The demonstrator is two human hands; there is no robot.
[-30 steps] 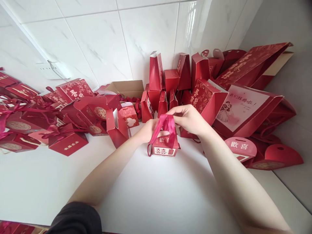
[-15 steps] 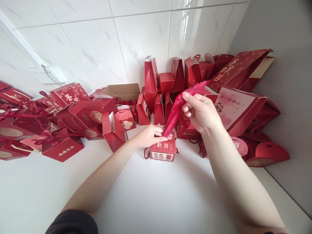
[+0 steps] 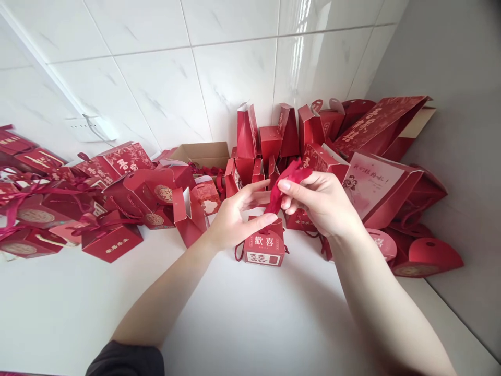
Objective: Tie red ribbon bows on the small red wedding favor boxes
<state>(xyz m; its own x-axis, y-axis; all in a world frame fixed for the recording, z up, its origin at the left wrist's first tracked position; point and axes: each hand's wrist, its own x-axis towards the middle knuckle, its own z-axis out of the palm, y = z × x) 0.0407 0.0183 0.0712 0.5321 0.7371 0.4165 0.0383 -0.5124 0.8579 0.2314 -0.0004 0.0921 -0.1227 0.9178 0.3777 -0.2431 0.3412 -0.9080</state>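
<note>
A bunched crimson ribbon [image 3: 276, 199] hangs over a small red gift box with white lettering and cord at its sides [image 3: 263, 249]. My right hand [image 3: 319, 201] pinches the ribbon between thumb and fingers, and a loose part of it sticks up above the grip. Just to the left, my left hand [image 3: 237, 216] has its thumb and fingers spread apart around the lower part of the ribbon. Its fingertips are partly behind the ribbon, so touch is hard to tell. The box stands upright on the white table [image 3: 242, 318] below both hands.
Red gift boxes crowd the left side, among them one tied with ribbon [image 3: 113, 240]. A brown carton [image 3: 201, 154] holding red ribbons stands at the back. Tall red boxes [image 3: 246, 130] line the tiled wall, and larger bags [image 3: 371, 183] lean at the right.
My right hand has come lower with the ribbon, which is now gathered shorter instead of stretched out. My left hand has risen off the box top and its fingers have spread.
</note>
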